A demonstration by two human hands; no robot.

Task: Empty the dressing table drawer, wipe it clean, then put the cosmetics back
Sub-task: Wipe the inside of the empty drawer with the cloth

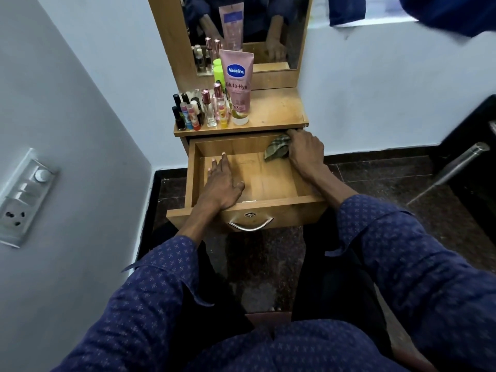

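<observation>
Head view, wiping stage. The drawer (pixel 243 178) stands pulled out and holds no cosmetics; emptying is judged complete. The right hand (pixel 304 151) presses a crumpled checked cloth (pixel 277 150) into the drawer's far right corner, its grip closed over the cloth's right edge, with most of the cloth showing just left of the fingers. The left hand (pixel 222 183) lies flat, fingers straight and holding nothing, on the drawer floor, well left of the cloth grip, apparently steadying the drawer. Beyond the grip and to its left, on the tabletop (pixel 276 108), stand the cosmetics: a pink Vaseline tube (pixel 237 79), nail-polish bottles (pixel 179 114) and small perfume bottles (pixel 209 108), clustered below the mirror (pixel 279 28). Remaining, by judgement: finish wiping the drawer floor and walls, then return every item to the drawer.
</observation>
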